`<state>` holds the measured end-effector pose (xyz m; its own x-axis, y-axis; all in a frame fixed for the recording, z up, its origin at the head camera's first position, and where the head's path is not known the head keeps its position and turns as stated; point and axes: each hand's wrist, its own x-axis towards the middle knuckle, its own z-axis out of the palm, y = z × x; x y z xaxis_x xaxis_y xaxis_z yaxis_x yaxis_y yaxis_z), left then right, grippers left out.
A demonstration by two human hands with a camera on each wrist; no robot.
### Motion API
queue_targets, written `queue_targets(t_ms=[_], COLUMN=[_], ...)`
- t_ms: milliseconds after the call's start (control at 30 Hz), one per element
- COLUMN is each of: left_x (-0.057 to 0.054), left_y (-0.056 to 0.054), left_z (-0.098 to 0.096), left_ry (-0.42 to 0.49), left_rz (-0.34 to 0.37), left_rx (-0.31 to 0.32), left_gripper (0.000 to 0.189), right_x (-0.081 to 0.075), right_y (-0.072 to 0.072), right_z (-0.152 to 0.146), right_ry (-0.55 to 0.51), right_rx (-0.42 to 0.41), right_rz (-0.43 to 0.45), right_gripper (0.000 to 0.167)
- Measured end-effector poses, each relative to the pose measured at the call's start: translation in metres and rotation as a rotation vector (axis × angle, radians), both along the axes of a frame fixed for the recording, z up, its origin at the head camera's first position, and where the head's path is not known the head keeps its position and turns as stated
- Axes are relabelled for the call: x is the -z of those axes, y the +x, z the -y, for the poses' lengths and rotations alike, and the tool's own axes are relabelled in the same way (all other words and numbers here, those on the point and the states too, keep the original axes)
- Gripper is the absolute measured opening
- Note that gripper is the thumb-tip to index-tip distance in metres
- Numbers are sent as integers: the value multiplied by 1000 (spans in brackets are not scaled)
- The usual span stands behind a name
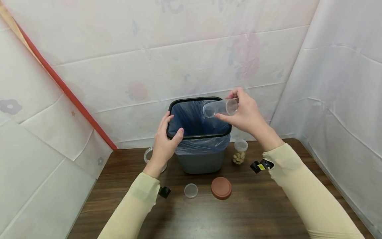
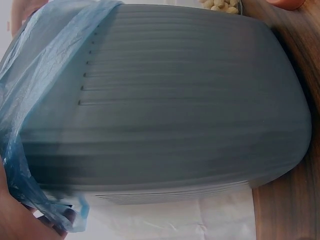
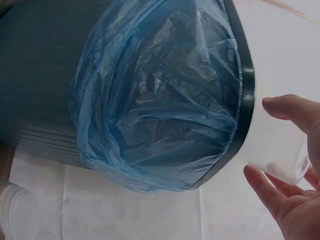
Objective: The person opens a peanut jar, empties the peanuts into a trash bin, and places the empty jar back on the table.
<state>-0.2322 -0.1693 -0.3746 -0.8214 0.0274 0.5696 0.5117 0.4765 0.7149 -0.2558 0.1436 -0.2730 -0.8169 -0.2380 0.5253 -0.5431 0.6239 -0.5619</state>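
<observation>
My left hand (image 1: 167,139) grips the left front corner of a grey trash bin (image 1: 201,162), thumb at the front and fingers along the left rim. A blue plastic bag (image 3: 165,100) lines the bin and folds over its black rim. My right hand (image 1: 246,113) holds a clear plastic jar (image 1: 219,108) between thumb and fingers. Tipped onto its side, the jar hangs over the bin's right part with its mouth to the left. No contents are visible in it. The bin's inner bottom is hidden.
Right of the bin stands a lidded clear jar (image 1: 238,156) of pale nuts. A small clear lid (image 1: 191,191) and a reddish-brown lid (image 1: 221,188) lie in front on the wooden table (image 1: 253,212). Another clear container (image 1: 148,154) is partly hidden behind my left wrist. Cloth walls (image 1: 119,83) surround the table.
</observation>
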Motion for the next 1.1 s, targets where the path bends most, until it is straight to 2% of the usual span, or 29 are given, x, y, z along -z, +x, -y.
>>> queue_targets(t_ms=[100, 333, 633, 867, 1100], left_x=[0, 0, 0, 0, 0], left_y=[0, 0, 1, 0, 1], left_z=[1, 1, 1, 0, 2], left_ry=[-2, -1, -4, -3, -1], left_rz=[0, -5, -3, -1, -4], left_rx=[-3, -3, -4, -5, -2], left_gripper=[75, 74, 75, 75, 74], right_x=[0, 2, 17, 30, 51], right_y=[4, 14, 24, 33, 39], right_z=[-3, -13, -31, -48, -60], right_ry=[-30, -169, -412, -625, -684], right_rx=[5, 30, 42, 41, 106], right_rz=[-4, -13, -112, -35, 19], right_gripper=[64, 62, 62, 55, 52])
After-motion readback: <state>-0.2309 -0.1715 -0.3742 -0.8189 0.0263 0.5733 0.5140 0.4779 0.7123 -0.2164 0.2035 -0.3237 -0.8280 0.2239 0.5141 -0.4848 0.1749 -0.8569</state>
